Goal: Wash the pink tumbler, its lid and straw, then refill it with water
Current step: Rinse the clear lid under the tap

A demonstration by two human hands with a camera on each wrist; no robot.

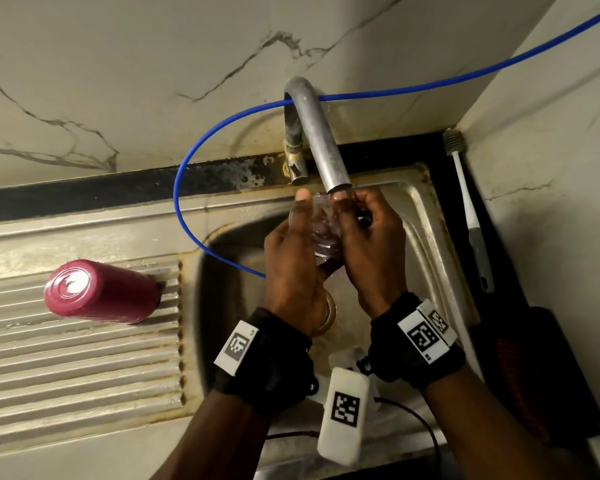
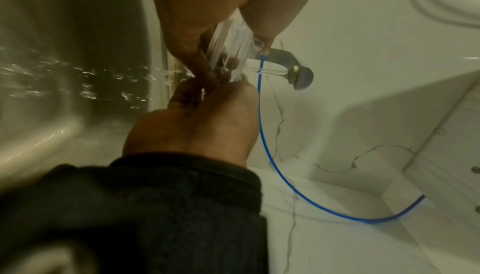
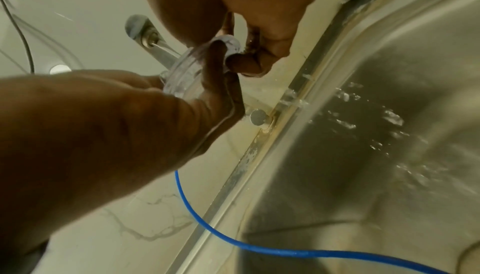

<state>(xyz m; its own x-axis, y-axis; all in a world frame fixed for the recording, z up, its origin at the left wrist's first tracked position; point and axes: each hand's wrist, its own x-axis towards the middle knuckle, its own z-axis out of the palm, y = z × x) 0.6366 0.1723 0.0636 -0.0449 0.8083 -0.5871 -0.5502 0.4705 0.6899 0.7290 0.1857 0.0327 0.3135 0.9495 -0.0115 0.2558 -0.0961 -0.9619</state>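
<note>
One clear plastic lid [image 1: 321, 227], held on edge over the steel sink [image 1: 426, 216] basin, just under the mouth of the single curved metal tap spout [image 1: 321, 140]. Two hands on it: left hand [image 1: 291, 258] gripping the lid's rim, thumb stretched up along the near face and fingers wrapped behind; right hand [image 1: 369, 233] with fingers curled in, pinching the lid's top edge close beneath the spout. From the right wrist view, same lid [image 3: 187, 72] seen rim-on, left hand [image 3: 109, 122] wrapped over it, right fingertips [image 3: 246, 64] closed on a small raised part at its edge. From the left wrist view, lid [image 2: 228, 52] blurred between both hands; water droplets scattered across the basin wall.

One pink tumbler [image 1: 101, 292], off to the left, lying on its side on the ribbed draining board [image 1: 84, 368], base toward the camera, well apart from the hands. No telling where the straw is.

One thin blue hose [image 1: 201, 154], looping from the upper right, behind the spout, round to the left and down into the basin behind the left hand. One long-handled brush [image 1: 471, 216] with a white and grey handle, lying along the dark counter strip right of the sink. One small tap knob [image 1: 297, 173] at the spout's foot, by the stained back ledge. One black wrist strap on each arm, with printed marker tags.
</note>
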